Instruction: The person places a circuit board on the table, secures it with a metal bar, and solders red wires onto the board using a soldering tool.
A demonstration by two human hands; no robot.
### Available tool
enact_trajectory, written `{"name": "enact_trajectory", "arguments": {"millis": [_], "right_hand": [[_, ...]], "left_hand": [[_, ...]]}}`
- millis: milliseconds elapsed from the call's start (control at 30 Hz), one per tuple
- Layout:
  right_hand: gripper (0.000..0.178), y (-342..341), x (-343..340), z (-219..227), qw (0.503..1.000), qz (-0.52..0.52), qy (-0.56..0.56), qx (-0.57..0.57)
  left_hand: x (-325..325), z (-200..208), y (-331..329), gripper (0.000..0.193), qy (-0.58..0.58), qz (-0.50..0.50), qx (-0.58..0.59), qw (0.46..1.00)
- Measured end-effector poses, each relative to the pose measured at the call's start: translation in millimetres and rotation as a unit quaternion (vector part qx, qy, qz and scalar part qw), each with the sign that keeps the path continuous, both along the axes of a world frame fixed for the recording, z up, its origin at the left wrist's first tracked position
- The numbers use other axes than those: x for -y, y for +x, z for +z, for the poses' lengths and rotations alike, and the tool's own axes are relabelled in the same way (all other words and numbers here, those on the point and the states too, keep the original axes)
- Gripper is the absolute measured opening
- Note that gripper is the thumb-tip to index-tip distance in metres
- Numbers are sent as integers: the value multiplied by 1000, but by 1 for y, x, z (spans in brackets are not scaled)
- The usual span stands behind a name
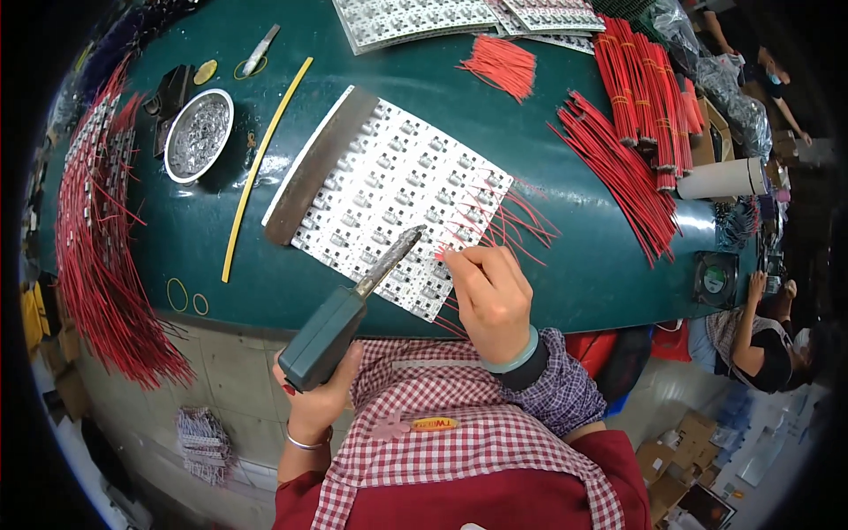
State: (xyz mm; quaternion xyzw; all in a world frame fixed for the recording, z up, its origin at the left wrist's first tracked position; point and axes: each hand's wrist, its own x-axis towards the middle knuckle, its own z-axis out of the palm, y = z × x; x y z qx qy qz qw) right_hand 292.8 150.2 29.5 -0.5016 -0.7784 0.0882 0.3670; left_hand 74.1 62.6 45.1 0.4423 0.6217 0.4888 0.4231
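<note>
My left hand [320, 402] is wrapped round the green body of a soldering gun [329, 337]. Its greyish metal tip slants up over a white circuit board panel [358, 216], close to my right fingers; whether it touches the panel I cannot tell. The fingertips of my right hand [493, 296] are pinched together on a thin red wire [439, 256] at the panel's right part. Several red wires [521, 221] stick out past the panel's right edge. A dark brown bar [322, 168] lies along the panel's left side.
A white bowl of shiny metal bits [172, 170] and a yellow strip [265, 168] lie left. Wired boards [115, 256] hang over the left edge. Red wire bundles [632, 97], loose red wires [503, 66] and stacked panels [415, 22] occupy the far side. A small fan [715, 278] sits right, near another person [751, 344].
</note>
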Motion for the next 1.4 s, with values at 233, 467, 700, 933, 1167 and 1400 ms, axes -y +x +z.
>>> {"name": "enact_trajectory", "arguments": {"millis": [233,467,700,933,1167,1400], "right_hand": [[29,-6,5,-9,1000,-10,-18,17],[27,-8,6,-8,999,-14,-29,25],[25,-8,5,-8,999,-11,-33,23],[26,-8,4,-7,999,-8,-32,23],[24,-8,4,-5,999,-6,-36,20],[24,-8,5,-6,999,-12,-37,17]], "left_hand": [[-3,-2,1,22,15,-29,-40,999],[-4,4,0,20,7,-73,-93,993],[-9,0,3,19,49,-77,-99,991],[-11,0,2,15,57,-84,-123,987],[-4,-5,-4,16,83,-80,-154,981],[3,-2,-5,22,45,-46,-120,991]]}}
